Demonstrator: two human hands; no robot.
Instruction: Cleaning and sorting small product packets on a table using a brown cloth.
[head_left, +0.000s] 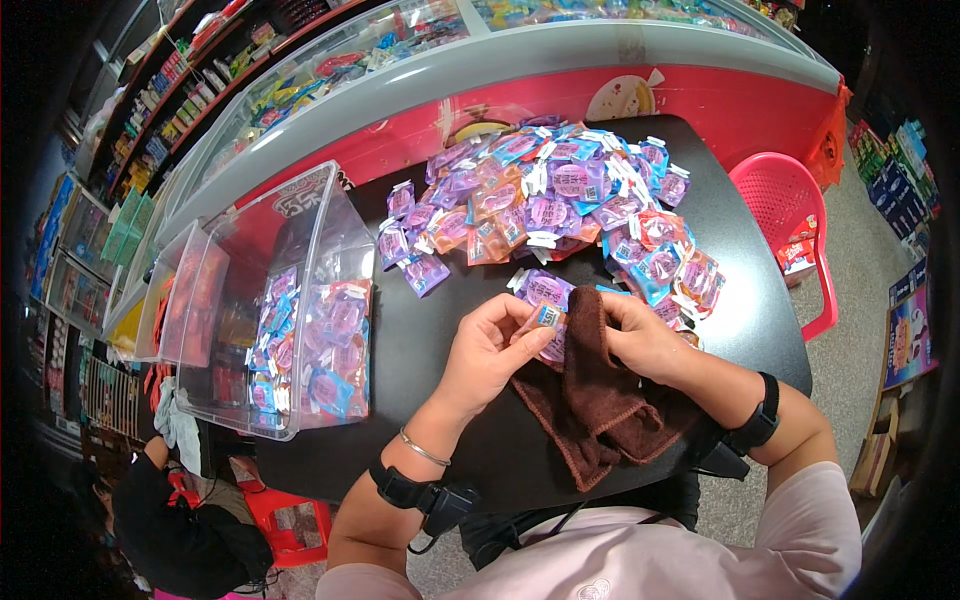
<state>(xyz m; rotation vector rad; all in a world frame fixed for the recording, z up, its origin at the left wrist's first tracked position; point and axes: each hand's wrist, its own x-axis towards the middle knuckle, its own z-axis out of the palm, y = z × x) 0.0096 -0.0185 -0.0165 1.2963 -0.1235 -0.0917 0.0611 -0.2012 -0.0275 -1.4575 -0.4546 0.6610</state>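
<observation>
My left hand grips a small orange-and-clear capped pouch between thumb and fingers. Close on its right, my right hand is closed on a dark brown cloth, which touches or nearly touches the pouch and hangs down over the table edge side. A purple pouch lies just beyond my fingers, partly hidden by them and the cloth. Behind my hands a large heap of purple, orange and blue pouches with white caps covers the back of the black table. Part of my right fingers is hidden by the cloth.
A clear plastic bin holding more pouches stands at the left. A glass-topped freezer borders the table's back. A pink plastic chair stands at the right. A person in black and a red stool are at lower left.
</observation>
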